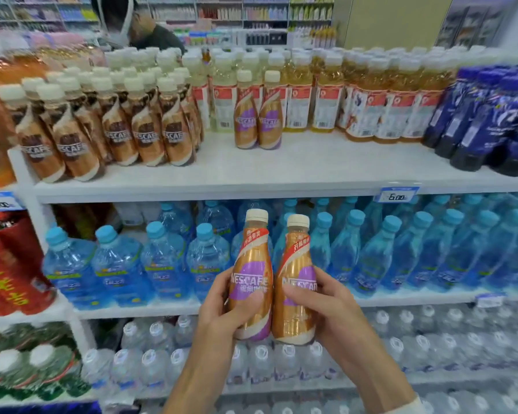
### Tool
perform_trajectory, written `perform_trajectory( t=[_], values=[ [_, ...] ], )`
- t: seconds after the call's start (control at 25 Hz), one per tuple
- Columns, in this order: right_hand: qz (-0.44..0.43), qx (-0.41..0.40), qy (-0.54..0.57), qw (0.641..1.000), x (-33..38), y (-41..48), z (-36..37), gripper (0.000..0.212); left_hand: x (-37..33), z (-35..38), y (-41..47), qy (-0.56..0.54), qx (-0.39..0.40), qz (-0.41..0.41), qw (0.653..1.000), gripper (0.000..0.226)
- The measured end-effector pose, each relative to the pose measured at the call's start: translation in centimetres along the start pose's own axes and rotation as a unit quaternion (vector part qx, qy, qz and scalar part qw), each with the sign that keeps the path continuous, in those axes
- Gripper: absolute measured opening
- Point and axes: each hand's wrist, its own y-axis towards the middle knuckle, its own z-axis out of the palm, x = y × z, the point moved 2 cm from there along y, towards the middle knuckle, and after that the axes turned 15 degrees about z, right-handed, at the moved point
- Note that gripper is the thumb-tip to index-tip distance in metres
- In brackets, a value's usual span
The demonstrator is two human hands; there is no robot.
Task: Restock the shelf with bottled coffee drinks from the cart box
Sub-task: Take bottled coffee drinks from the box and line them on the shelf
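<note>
Hands, nearest: left hand (222,306) curled round left coffee bottle (251,273), right hand (326,303) curled round right coffee bottle (296,282), both clamped on the lower body. Bottles near upright, long axes toward 12 o'clock, caps up, touching low down. Farther, at 12 o'clock from the grips: upper shelf (311,162), bare front strip, behind it matching purple-label pair (257,115), upright. Likely slot directly ahead of that pair; about equally near to either hand. Brown-label row (108,130) at 10 o'clock.
</note>
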Motion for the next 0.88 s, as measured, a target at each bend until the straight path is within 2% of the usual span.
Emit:
perform_trajectory(
  t=[0.28,0.52,0.68,0.88],
  values=[
    [-0.077,-0.044,-0.035,0.995,7.0,3.9,0.5,0.050,-1.6,1.2,8.4,0.019,0.046,0.040,0.998,0.067],
    [-0.153,-0.086,-0.027,0.984,13.9,7.2,1.1,0.055,-4.2,3.3,15.9,0.087,0.039,0.094,0.991,0.067],
    [-0.199,-0.106,-0.074,0.972,19.1,9.5,0.3,0.045,-4.7,6.3,21.1,0.123,0.045,0.131,0.983,0.062],
    [-0.214,-0.107,-0.139,0.961,23.3,13.4,-3.2,0.057,-2.9,10.2,26.1,0.185,0.054,0.164,0.967,0.065]
  ],
)
